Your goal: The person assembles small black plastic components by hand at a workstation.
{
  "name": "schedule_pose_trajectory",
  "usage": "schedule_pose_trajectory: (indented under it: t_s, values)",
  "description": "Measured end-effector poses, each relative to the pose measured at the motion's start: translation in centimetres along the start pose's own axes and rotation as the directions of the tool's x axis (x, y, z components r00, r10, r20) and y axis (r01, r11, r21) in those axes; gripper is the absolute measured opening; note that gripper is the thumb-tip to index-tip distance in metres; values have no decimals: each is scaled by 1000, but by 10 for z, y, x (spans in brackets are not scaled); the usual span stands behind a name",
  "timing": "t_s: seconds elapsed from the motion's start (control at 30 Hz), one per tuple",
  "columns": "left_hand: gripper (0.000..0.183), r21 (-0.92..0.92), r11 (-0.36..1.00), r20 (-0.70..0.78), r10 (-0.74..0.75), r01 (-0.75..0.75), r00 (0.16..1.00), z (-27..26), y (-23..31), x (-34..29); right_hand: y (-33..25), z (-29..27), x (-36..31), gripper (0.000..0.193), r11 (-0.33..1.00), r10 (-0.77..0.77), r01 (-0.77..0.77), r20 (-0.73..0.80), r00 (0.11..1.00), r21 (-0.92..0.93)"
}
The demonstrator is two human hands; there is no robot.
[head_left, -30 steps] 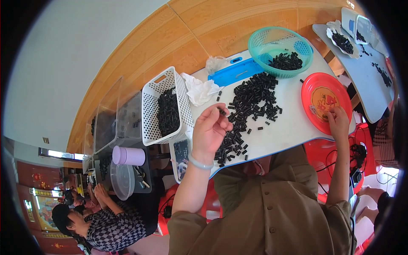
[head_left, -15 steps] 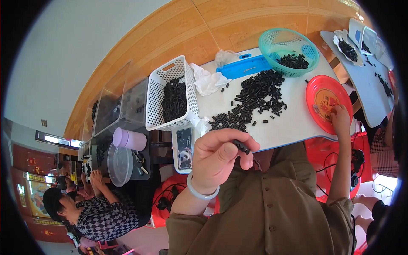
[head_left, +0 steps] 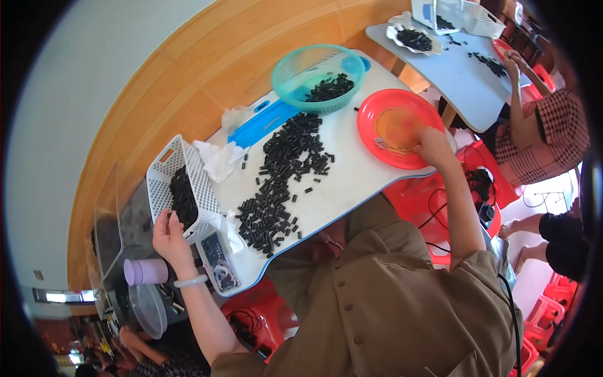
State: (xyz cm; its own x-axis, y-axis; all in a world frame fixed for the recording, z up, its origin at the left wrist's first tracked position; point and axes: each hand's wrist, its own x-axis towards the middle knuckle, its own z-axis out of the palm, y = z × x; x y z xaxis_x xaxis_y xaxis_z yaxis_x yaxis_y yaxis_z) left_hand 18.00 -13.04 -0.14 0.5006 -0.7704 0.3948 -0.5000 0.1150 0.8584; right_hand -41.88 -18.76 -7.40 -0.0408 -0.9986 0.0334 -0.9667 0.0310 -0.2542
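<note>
Holding my left hand point(head_left: 174, 244), fingers curled, at the white perforated plastic basket point(head_left: 205, 195) of small black cylinders point(head_left: 182, 193).
Low seems tidiest; I can't tell its pinch, nor my right hand's point(head_left: 434, 149) at the round red plate point(head_left: 369, 124).

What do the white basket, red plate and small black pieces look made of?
White basket: likely moulded plastic, satin; its walls have regular holes.
Red plate: probably smooth plastic; even colour, soft sheen.
Black pieces: perhaps plastic or rubber; faint highlights, too small to settle.

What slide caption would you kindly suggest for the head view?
Left hand at a white perforated plastic basket, right hand at a round red plate, small black oblong pieces strewn between.
</note>
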Motion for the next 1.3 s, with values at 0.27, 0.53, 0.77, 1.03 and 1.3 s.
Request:
schedule_pose_trajectory:
  t_s: [0.27, 0.53, 0.77, 1.03, 1.3]
  values:
    - [32, 478, 771, 184, 381, -422, 906, 41, 21, -47, 13, -1, -9, 14, 991, -107, 103, 39, 994, 87]
    - [22, 202, 850, 257, 432, -486, 864, 99, 79, -118, 5, 14, 1, 10, 996, -54, 50, 52, 997, 76]
    - [20, 56, 891, 351, 405, -451, 844, 118, 79, -150, -4, 20, -5, 7, 968, -171, 202, -194, 966, 151]
    - [17, 37, 981, 523, 145, -193, 840, 167, 62, -154, -11, 26, -17, 10, 591, 65, 171, -258, 964, 788]
    - [19, 181, 824, 532, 377, -537, 758, 228, 42, -144, -91, 13, -63, 9, 589, -87, 336, -355, 931, 735]
